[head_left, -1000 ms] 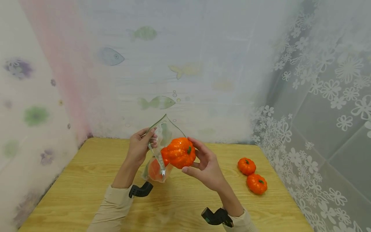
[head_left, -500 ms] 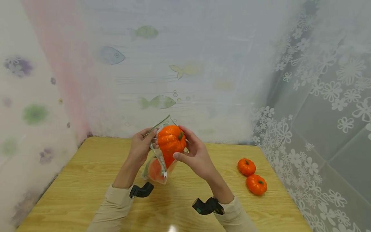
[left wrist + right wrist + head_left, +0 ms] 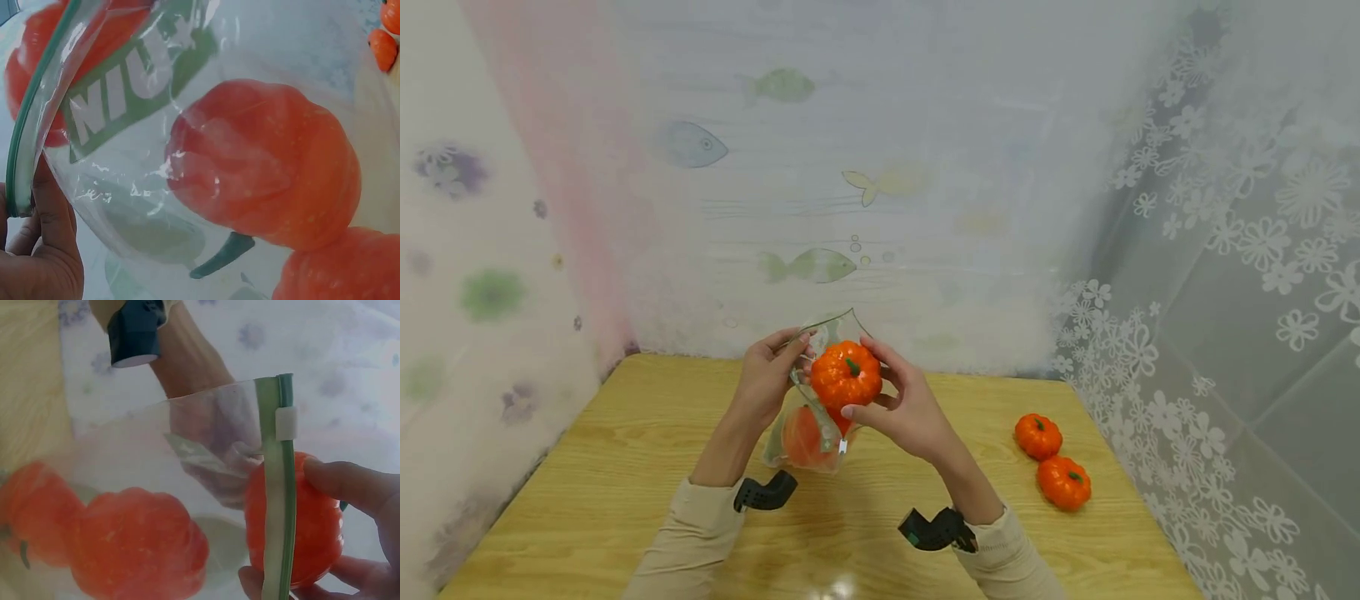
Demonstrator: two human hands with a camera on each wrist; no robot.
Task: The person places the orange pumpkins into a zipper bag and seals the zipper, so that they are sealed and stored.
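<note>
My left hand [image 3: 763, 379] pinches the rim of a clear zip bag [image 3: 144, 244] with a green zip edge and a white slider [image 3: 285, 423]. A green patch with white letters is printed on the bag. Inside it lie orange toy pumpkins; one shows a dark green stem [image 3: 225, 255], and another pumpkin [image 3: 344, 269] lies against it. My right hand [image 3: 906, 408] grips a small glossy orange pumpkin [image 3: 845, 373] with thumb and fingers. This pumpkin is at the bag's open mouth, partly behind the zip edge in the right wrist view.
Two more small pumpkins, one farther back [image 3: 1038, 436] and one nearer [image 3: 1064, 483], sit touching on the right side of the wooden table [image 3: 625, 467]. Behind the table hangs a pale curtain [image 3: 962, 275] with fish prints.
My right hand has brought the pumpkin leftward to the bag's mouth and turned it so its stem faces me. The left hand keeps its grip, and the bag's top corner has shifted right.
</note>
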